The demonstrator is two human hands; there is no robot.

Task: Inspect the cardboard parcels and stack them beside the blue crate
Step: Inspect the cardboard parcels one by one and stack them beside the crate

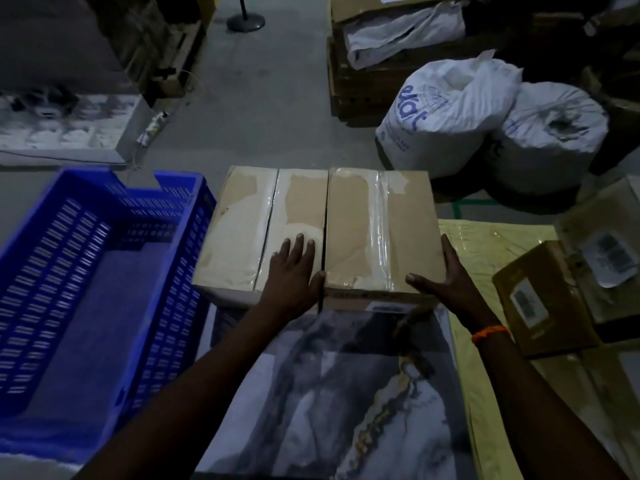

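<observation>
A large cardboard parcel (pixel 349 216) with torn tape and a split top seam sits directly right of the blue crate (pixel 69 271), on top of something lower. My left hand (pixel 294 271) lies flat on the parcel's top near the front edge, fingers straight. My right hand (pixel 450 282) presses against the parcel's right front corner, thumb on top and fingers along the side. A smaller cardboard parcel (pixel 543 299) with a label lies to the right.
A marbled grey sheet (pixel 329 393) lies in front of me, a yellow flat pack (pixel 491 244) beside it. White sacks (pixel 446 112) and stacked boxes (pixel 381 15) stand at the back right. A stand's round base (pixel 246 21) sits on the floor behind.
</observation>
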